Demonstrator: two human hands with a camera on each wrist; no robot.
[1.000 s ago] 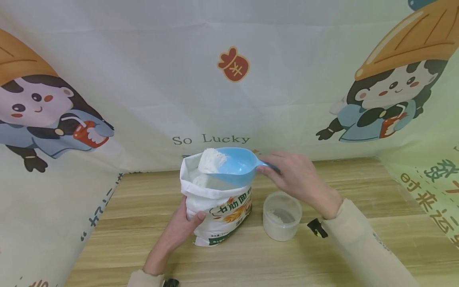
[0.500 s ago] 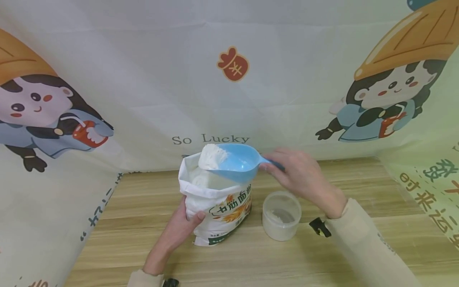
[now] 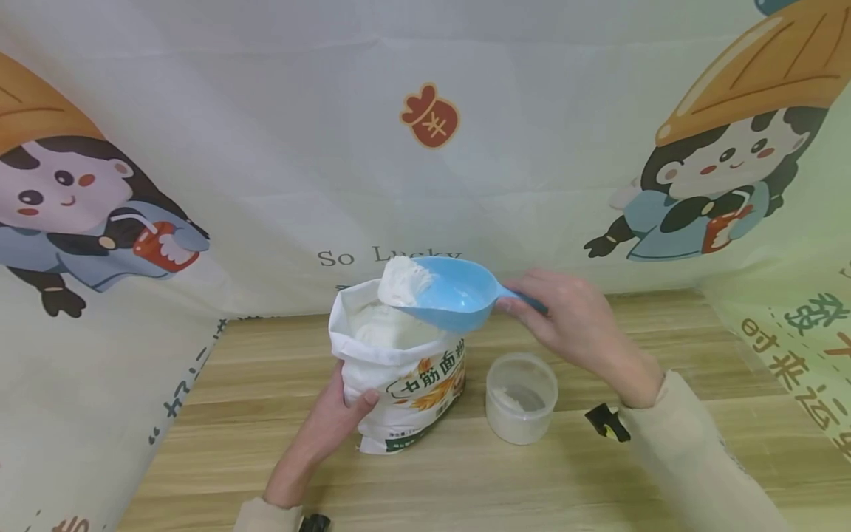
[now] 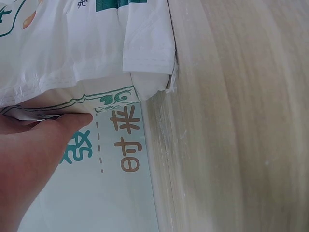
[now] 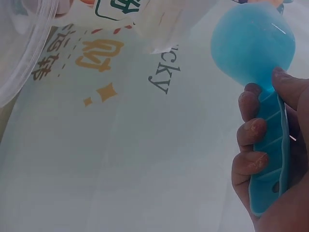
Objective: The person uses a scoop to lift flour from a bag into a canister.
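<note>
My right hand (image 3: 572, 314) grips the handle of a blue scoop (image 3: 465, 284), fingers wrapped round it in the right wrist view. White flour (image 3: 404, 281) fills the scoop's front end, which hangs just over the mouth of an open flour bag (image 3: 399, 384). The bag stands upright with its white rim folded outward and more flour inside. My left hand (image 3: 339, 414) holds the bag's lower left side, thumb on the front; its other fingers are hidden behind. Right of the bag, below the scoop, stands a clear round tub (image 3: 521, 399) with a little flour in it.
Everything stands on a wood-grain table (image 3: 219, 443). A printed cloth (image 3: 292, 148) with cartoon figures and lettering closes off the back and both sides. Black straps (image 3: 606, 423) show near the wrists.
My right hand has lifted the loaded scoop slightly and drawn it to the right, uncovering more of the bag's mouth. The left hand, bag and tub stay in place.
</note>
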